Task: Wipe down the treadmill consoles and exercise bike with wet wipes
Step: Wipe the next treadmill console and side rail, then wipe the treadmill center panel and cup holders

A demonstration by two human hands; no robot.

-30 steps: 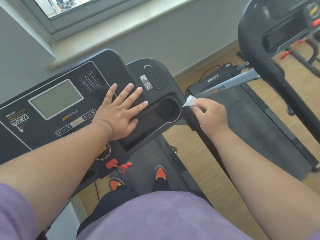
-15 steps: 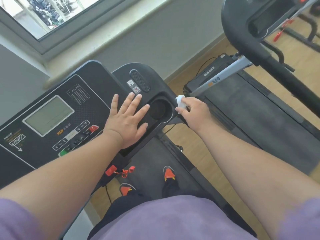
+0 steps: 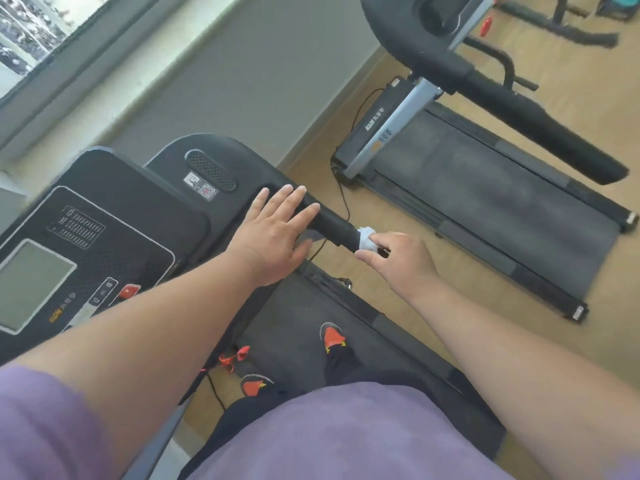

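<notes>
A black treadmill console with a grey screen fills the left of the head view. My left hand lies flat with straight fingers on its right end, over the root of the black handrail. My right hand pinches a crumpled white wet wipe and presses it around the handrail, a little to the right of my left hand. The rail's lower part is hidden behind my right hand.
A second treadmill stands to the right, its black handrail reaching over its belt. Wooden floor lies between the two machines. A grey wall and window sill run behind the console. My feet in orange-tipped shoes stand on the belt, beside a red safety clip.
My right hand has slid the wipe from the console's right edge down along the handrail. My left hand has shifted right to the console's end. The camera has swung right.
</notes>
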